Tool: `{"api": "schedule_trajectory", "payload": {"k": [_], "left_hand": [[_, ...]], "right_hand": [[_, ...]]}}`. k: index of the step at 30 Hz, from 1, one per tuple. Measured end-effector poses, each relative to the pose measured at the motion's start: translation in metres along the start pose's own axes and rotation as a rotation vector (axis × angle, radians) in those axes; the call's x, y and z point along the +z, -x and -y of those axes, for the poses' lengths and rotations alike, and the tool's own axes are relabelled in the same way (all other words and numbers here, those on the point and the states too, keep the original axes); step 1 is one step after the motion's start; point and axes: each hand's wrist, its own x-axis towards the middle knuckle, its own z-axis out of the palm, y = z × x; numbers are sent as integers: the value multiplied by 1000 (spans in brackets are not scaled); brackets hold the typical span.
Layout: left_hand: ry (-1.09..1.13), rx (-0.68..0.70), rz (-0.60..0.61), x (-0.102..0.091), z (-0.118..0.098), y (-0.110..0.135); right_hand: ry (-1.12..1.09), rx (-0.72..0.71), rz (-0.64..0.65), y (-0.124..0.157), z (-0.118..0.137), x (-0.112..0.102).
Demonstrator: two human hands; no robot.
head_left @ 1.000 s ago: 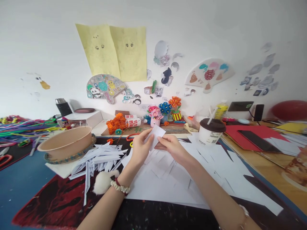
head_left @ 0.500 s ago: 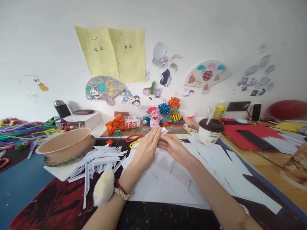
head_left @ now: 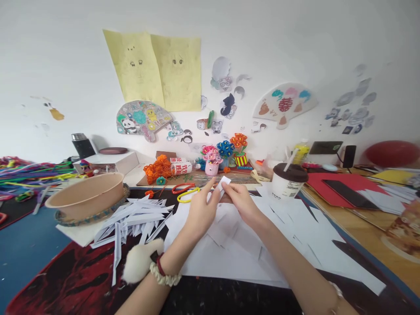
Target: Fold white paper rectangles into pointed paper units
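Observation:
Between my two hands is a small folded strip of white paper (head_left: 225,180), its end sticking up past the fingertips. My right hand (head_left: 241,199) pinches it between thumb and fingers. My left hand (head_left: 204,208) has its thumb and fingers against the strip's left side, with the index finger raised. Beneath both hands lie overlapping white paper sheets (head_left: 236,258). To the left is a heap of folded white paper strips (head_left: 138,218). Yellow-handled scissors (head_left: 187,195) lie just beyond my left hand.
A beige basin (head_left: 85,197) stands at the left, a lidded drink cup (head_left: 288,181) at the right. Orange craft flowers (head_left: 159,168) and a pink flower pot (head_left: 211,167) line the back by the wall. A black phone (head_left: 349,194) rests on red paper (head_left: 315,188).
My hands were pressed nearly flat together over the paper strip. Now they have parted slightly, the left index finger has lifted, and more of the strip shows.

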Motion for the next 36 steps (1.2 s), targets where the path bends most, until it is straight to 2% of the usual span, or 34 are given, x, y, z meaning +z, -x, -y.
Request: {"api": "schedule_trajectory", "payload": {"k": [2,5,11,14,21,29,36], "left_hand": [[81,-74,-23,-9,-1,-5],[144,-97,80,-18,-1,-8],[295,-83,210,-17,-10,-4],[350,-116,185,-15,-12,-2],[298,-149,98,-11,-6,-3],[312,-183,237,-13,-7,-1],[312,-209,234,-13,-4,0]], "right_hand": [[32,-34,-3,0,2,0],[72,-90,-6,1,5,-2],[80,-142,31,4,11,-2],[78,-159,16,4,14,0],[99,-171,-55,4,19,1],[125,-161,-49,6,23,-5],[141,-169,-40,6,24,-3]]}}
